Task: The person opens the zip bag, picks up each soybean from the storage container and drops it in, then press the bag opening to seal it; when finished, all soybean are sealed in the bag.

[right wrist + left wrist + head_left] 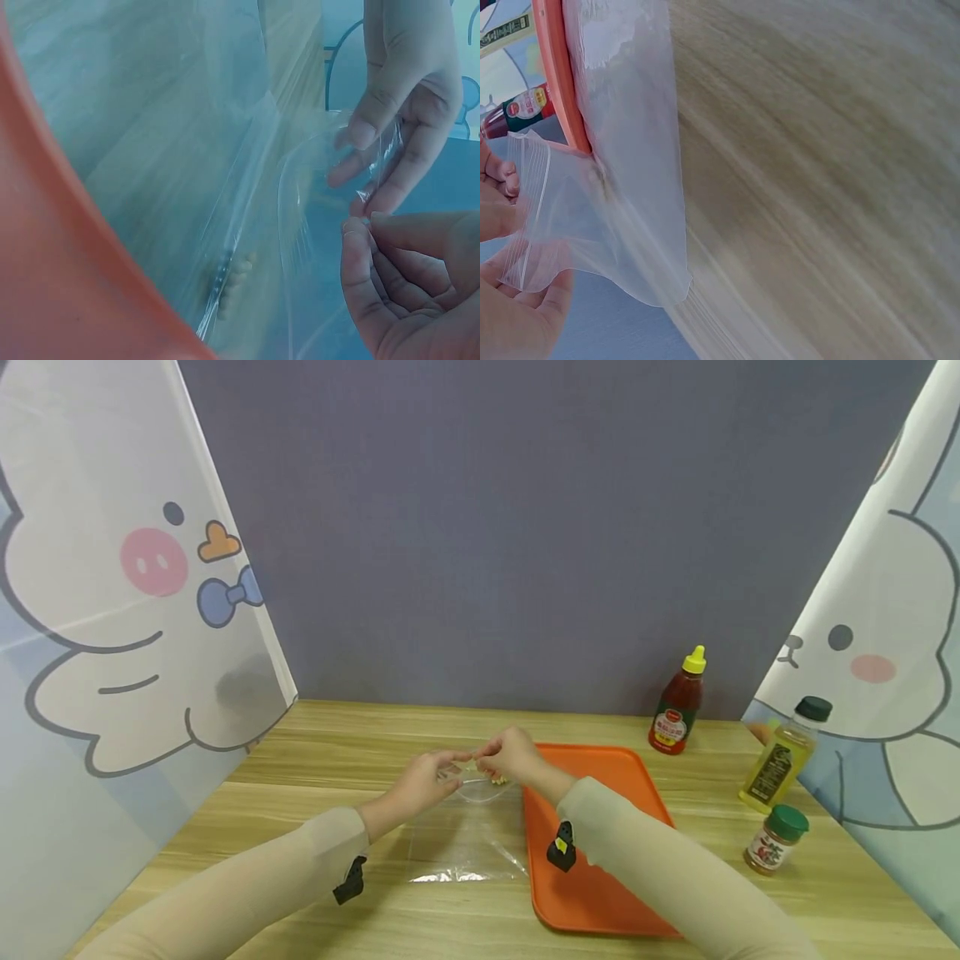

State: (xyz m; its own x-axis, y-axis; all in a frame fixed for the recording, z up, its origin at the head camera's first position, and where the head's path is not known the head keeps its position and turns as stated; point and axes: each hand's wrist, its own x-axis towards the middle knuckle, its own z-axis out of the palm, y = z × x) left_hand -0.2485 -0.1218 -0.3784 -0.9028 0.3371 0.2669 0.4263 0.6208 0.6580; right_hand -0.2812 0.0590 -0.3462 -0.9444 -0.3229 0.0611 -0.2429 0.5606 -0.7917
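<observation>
A clear plastic zip bag (465, 839) stretches from the tabletop up to both hands, its mouth end raised. My left hand (422, 787) holds the mouth end, with the bag's film between thumb and fingers in the left wrist view. The right hand (420, 281) pinches the bag's edge between thumb and forefinger, close beside the left fingertips. Several small pale yellow pieces (236, 277) lie low by the bag, near the tray; I cannot tell whether they are inside it. An orange tray (600, 877) lies just right of the bag, partly under the right forearm.
Right of the tray stand a red sauce bottle (677, 706) with a yellow cap, an oil bottle (780, 764) with a dark cap, and a green-lidded spice jar (776, 841). A grey panel (480, 543) rises behind the wooden table (337, 735), with cartoon-printed sheets on both sides.
</observation>
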